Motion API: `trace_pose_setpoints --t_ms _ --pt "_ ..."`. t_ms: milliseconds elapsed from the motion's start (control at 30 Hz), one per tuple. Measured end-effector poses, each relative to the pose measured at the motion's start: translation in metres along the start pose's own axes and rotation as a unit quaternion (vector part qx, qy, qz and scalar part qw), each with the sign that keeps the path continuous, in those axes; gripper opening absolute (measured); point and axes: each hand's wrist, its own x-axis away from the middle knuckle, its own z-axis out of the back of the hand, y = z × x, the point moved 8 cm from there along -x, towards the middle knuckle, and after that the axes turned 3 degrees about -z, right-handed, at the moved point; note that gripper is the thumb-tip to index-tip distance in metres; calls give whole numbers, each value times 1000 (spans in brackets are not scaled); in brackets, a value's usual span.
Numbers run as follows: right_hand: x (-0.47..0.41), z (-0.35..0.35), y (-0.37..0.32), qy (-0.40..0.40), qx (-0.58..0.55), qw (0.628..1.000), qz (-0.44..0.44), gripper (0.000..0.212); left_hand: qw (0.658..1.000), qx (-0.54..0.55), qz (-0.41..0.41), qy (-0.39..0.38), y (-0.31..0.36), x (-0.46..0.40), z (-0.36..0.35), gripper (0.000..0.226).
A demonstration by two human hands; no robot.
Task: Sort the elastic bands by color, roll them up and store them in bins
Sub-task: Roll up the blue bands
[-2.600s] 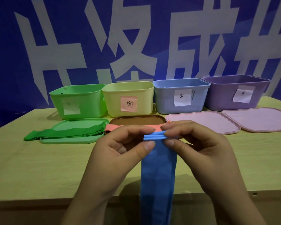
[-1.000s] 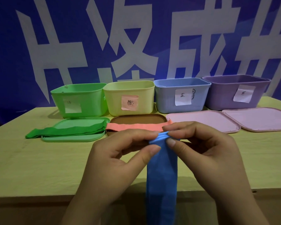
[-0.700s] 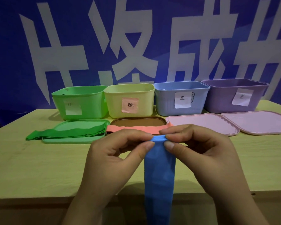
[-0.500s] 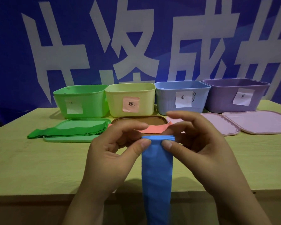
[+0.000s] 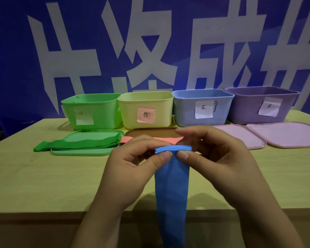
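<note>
Desk, lower frame. Both hands, left and right, pinch the folded top of the blue band at centre; its tail runs off the bottom edge. Pink band largely hidden behind the fingers.

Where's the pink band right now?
The pink band lies across the brown lid, right of the green bands and behind both hands holding the blue band.
</note>
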Motion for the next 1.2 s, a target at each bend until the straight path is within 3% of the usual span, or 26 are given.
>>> trace_pose_setpoints --t_ms 200,367,500,600,833,933,1100,1133,1200 --pt "-6 -1 4 -45 42 998 7 28 1000 0 7 21 -2 -2 4 22" --pt "-7 2 5 -6 58 997 56 21 993 66 92 27 -17 -1 -1 21" --pt "-3 2 0 25 113 988 103 21 982 95 163 -20 -32 7 -17 21" --pt "-2 0 -2 46 172 974 142 22 970 128 204 -12 -40 12 -21 25" --pt "3 2 -2 95 255 944 186 21 958 163 237 1 -41 14 -24 27" --pt "4 -2 -4 111 293 928 201 22 955 180 237 24 -40 14 -24 16" --pt "4 -7 -6 96 299 923 220 21 972 102 205 46 -37 13 -19 72" --pt "4 -7 -5 92 294 926 218 22 973 91 207 48 -36 13 -18 74" --pt "1 -4 -1 79 261 941 202 26 974 84 206 47 -33 12 -18 58"
